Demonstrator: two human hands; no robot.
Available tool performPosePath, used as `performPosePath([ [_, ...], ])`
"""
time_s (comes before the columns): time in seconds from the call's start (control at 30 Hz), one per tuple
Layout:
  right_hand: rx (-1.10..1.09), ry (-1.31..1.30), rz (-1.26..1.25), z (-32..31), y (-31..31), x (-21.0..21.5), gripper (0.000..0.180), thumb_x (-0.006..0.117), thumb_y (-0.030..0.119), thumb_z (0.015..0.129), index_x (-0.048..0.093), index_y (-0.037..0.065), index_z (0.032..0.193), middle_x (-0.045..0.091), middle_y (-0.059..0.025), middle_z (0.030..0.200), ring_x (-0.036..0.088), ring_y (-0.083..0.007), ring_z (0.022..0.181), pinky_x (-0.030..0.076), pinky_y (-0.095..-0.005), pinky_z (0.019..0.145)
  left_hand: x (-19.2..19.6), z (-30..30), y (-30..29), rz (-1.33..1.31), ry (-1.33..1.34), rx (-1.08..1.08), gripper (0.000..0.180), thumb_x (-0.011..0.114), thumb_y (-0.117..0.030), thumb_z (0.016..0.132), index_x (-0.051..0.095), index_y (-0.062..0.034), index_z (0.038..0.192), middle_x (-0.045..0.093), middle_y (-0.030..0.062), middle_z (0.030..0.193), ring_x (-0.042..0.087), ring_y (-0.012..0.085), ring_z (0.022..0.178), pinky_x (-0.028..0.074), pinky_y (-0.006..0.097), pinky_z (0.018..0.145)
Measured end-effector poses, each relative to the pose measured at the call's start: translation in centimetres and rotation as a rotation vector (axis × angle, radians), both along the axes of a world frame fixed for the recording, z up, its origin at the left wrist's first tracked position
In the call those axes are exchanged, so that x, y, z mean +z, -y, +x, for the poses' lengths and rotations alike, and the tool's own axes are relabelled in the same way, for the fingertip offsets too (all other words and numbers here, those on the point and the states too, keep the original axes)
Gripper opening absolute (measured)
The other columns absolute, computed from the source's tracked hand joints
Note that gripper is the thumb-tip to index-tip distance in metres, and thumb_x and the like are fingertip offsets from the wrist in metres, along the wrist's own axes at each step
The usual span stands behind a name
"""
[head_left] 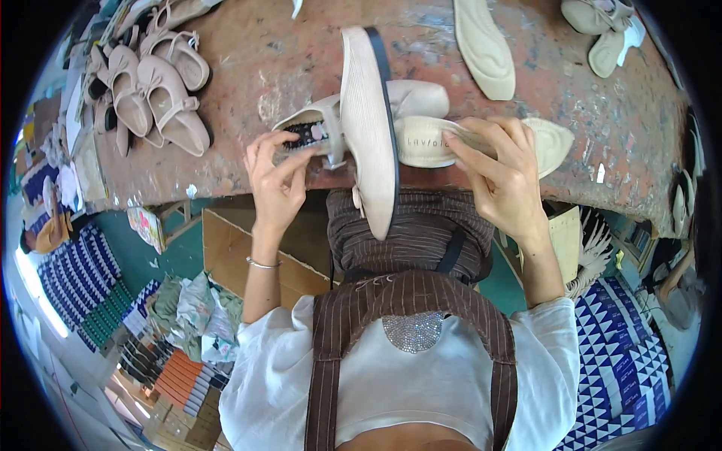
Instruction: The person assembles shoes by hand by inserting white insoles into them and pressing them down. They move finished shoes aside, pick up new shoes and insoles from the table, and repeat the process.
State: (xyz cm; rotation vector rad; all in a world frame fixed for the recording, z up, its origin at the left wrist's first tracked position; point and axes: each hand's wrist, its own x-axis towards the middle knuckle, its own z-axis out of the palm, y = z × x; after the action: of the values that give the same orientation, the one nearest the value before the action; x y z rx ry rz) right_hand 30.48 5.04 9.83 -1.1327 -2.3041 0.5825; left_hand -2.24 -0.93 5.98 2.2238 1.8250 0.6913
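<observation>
Pinching an insole (423, 143) right of the tipped shoe (366, 113), the right hand (500, 169) has something light and bendy, I'd guess, best held by its edges; left of that shoe, the left hand (274, 177) touches an open shoe (331, 124), grip unclear.

My apron (429, 286) brown, pale pinstripes; my shirt (421, 383) white. Upright shoe (366, 113) beige, finely ribbed, dark sole (390, 113). Insole (423, 155) cream. Boxes (613, 368) blue-white, triangle-patterned.

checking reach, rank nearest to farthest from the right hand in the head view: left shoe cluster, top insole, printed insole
1. Printed insole, at the right hand
2. Top insole, beyond the hand
3. Left shoe cluster, far left
</observation>
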Motion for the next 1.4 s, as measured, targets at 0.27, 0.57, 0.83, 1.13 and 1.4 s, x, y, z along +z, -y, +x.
performPosePath([
  [0.27,-0.240,-0.200,-0.222,-2.7,0.9,-1.1,0.033,0.074,0.008,0.081,0.074,0.012,0.114,0.065,-0.0126,0.112,0.062,-0.0257,0.100,0.044,-0.0373,0.092,1.1,4.5,-3.1,0.017,0.403,-0.175,0.073,0.078,-0.019,0.058,0.060,-0.0077,0.128,0.040,0.0218,0.149,0.038,0.0430,0.137,0.031,0.054,0.111],
  [0.57,-0.627,-0.439,-0.094,-2.7,-1.3,-2.8,0.035,0.072,0.005,0.087,0.069,0.008,0.122,0.066,-0.0088,0.110,0.060,-0.0131,0.097,0.048,-0.0249,0.082,0.7,11.6,-9.9,0.017,0.362,-0.368,0.033,0.064,0.003,0.074,0.073,-0.0103,0.103,0.050,0.0171,0.141,0.045,0.0404,0.132,0.040,0.044,0.108],
  [0.83,-0.883,-0.658,-0.251,5.2,-0.8,0.5,0.042,0.065,0.016,0.093,0.060,0.000,0.132,0.069,-0.0098,0.113,0.062,-0.0106,0.095,0.047,-0.0249,0.085,7.8,7.7,-18.0,-0.236,0.761,0.109,0.033,0.058,-0.009,0.098,0.061,0.0018,0.129,0.070,0.0076,0.083,0.064,0.0051,0.077,0.047,0.018,0.062],
  [1.13,-0.294,0.057,0.078,1.9,-0.3,0.8,0.034,0.063,0.014,0.090,0.067,0.005,0.122,0.064,-0.0122,0.120,0.058,-0.0285,0.105,0.045,-0.0368,0.093,1.4,0.5,-4.7,0.077,-0.183,0.563,0.058,0.070,-0.043,0.087,0.058,-0.0098,0.133,0.051,0.0227,0.119,0.062,0.0316,0.089,0.048,0.041,0.080],
  [1.4,0.143,0.132,0.148,-6.4,-3.8,-1.9,0.025,0.066,0.000,0.068,0.075,0.004,0.091,0.069,-0.0046,0.103,0.060,-0.0241,0.093,0.047,-0.0377,0.084,-2.2,1.0,0.3,-0.229,0.406,0.584,0.074,0.088,-0.024,0.071,0.056,0.0061,0.131,0.052,0.0149,0.102,0.060,0.0159,0.077,0.053,0.028,0.063],
])
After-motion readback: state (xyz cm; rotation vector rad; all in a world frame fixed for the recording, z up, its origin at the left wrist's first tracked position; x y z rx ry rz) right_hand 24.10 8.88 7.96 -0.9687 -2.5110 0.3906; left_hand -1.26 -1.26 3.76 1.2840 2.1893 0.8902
